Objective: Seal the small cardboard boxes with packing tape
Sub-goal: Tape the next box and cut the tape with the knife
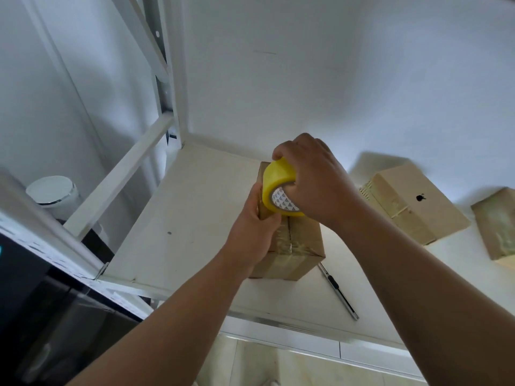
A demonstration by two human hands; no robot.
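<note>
A small brown cardboard box stands on the white shelf, with clear tape across its near end and along its top seam. My right hand grips a yellow roll of packing tape and holds it down on the box's top, fingers through the core. My left hand grips the box's left side just below the roll, thumb on top by the tape. The far end of the box is hidden behind the roll and my hands.
Two more taped cardboard boxes lie on the shelf to the right, one with a black apple logo and one at the frame edge. A utility knife lies near the shelf's front edge. White rack uprights rise on the left.
</note>
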